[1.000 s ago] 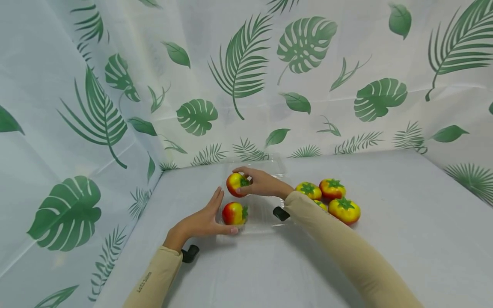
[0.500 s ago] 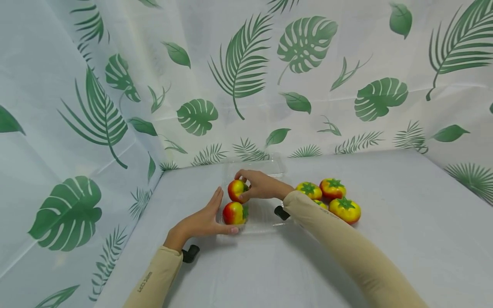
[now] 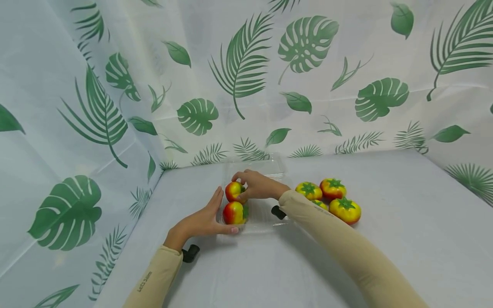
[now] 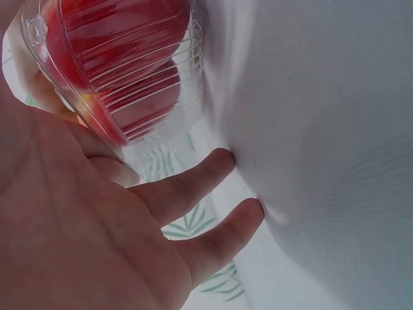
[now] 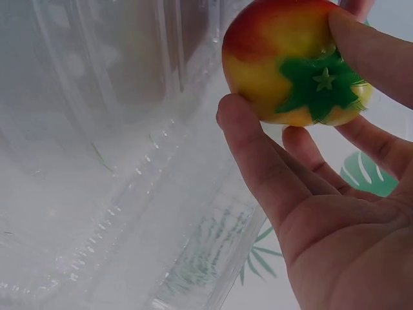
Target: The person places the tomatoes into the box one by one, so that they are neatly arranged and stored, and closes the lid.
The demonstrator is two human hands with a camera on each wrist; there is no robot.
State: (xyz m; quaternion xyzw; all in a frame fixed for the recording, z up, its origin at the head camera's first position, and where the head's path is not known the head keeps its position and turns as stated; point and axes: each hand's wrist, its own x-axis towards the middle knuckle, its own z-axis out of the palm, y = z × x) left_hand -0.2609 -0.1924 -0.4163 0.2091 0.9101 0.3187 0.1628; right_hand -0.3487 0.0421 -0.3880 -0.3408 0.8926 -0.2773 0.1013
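Note:
My right hand [image 3: 261, 185] grips a red-and-yellow tomato [image 3: 232, 191] by its sides, inside the left part of a clear plastic box [image 3: 262, 218]. In the right wrist view, thumb and fingers span that tomato [image 5: 264, 61], its green leafy top turned towards the palm. A second tomato [image 3: 233, 213] lies in the box just nearer to me, its green top facing right. Against the box's left side my left hand [image 3: 200, 220] is spread, thumb at the near corner. The left wrist view shows two fingertips reaching the white surface, beside the ribbed box wall [image 4: 132, 84].
Several more tomatoes [image 3: 344, 209] sit grouped on the white tabletop [image 3: 400, 222] to the right of the box. The clear lid [image 3: 254, 164] stands open at the back. Leaf-patterned sheets [image 3: 246, 64] enclose the table behind and at the sides.
My right hand has brought the gripped tomato down and nearer to the second one, then slightly left; the two now look side by side. My left hand has stayed in place.

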